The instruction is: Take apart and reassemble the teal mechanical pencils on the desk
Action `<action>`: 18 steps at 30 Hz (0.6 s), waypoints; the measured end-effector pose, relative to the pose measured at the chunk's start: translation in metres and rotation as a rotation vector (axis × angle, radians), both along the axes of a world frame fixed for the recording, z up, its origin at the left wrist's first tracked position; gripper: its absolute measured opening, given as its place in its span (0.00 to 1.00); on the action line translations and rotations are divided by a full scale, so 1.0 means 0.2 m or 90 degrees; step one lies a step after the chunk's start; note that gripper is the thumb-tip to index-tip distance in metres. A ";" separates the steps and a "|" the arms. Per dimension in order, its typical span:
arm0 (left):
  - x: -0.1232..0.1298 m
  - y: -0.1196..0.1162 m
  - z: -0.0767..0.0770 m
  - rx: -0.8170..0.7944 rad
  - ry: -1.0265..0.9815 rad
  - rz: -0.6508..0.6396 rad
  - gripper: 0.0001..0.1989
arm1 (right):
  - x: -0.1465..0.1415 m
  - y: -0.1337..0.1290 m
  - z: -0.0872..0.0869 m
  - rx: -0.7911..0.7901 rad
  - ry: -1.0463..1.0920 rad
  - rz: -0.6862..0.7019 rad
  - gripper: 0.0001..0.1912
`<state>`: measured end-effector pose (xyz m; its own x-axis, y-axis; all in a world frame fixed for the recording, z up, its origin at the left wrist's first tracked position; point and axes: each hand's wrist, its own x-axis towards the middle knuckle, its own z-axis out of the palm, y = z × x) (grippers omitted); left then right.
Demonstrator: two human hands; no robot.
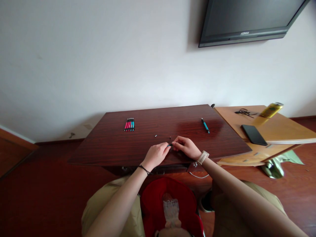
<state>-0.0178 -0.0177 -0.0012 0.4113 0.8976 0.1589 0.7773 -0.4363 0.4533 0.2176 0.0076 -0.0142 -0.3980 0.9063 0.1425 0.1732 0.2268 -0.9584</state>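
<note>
Over the front of the dark red-brown table (143,121), my left hand (156,154) is closed round a slim blue and black pen (170,145), most of it hidden in the fingers. From the other side my right hand (186,146) pinches the dark end of the same pen, and the fingertips of both hands nearly meet. Just beyond them lie a small whitish piece (155,135) and a tiny dark piece (170,138), too small to name.
Several pink and blue pens (129,124) lie side by side at the table's left. One blue pen (205,125) lies at the right. An adjoining wooden cabinet bears a black phone (254,134), a dark cable (245,112) and a yellow can (271,110). A television (247,23) hangs above.
</note>
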 end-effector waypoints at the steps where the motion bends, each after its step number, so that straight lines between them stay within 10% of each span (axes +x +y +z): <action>1: 0.00 0.00 0.00 -0.003 -0.007 0.002 0.19 | 0.00 0.00 0.00 0.006 -0.003 -0.005 0.24; 18: -0.06 0.09 0.03 -0.097 -0.317 0.105 0.18 | 0.00 0.00 -0.03 -0.046 0.151 -0.122 0.20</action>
